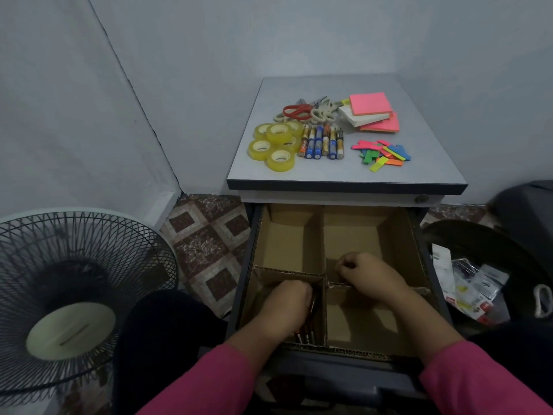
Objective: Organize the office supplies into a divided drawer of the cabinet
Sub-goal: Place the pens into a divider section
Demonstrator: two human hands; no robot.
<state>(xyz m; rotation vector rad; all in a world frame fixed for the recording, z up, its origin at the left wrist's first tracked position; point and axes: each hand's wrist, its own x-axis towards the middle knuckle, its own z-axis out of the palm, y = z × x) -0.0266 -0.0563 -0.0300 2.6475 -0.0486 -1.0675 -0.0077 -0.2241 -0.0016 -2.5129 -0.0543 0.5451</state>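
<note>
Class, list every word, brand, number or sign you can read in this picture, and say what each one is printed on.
No text reads clearly.
Batteries on the cabinet top: printed labels, too small and blurred to read.
Packaging in the bin at the right: print too blurred to read.
Tape rolls, sticky notes and cardboard drawer dividers: no text visible.

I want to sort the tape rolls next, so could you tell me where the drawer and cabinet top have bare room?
Both far compartments of the drawer look bare. The near-left one holds pens under the left hand; the right hand rests on the divider. On the cabinet top, free strips run along the front and right edges; the middle is crowded with tape rolls, batteries, scissors and sticky notes.
</note>
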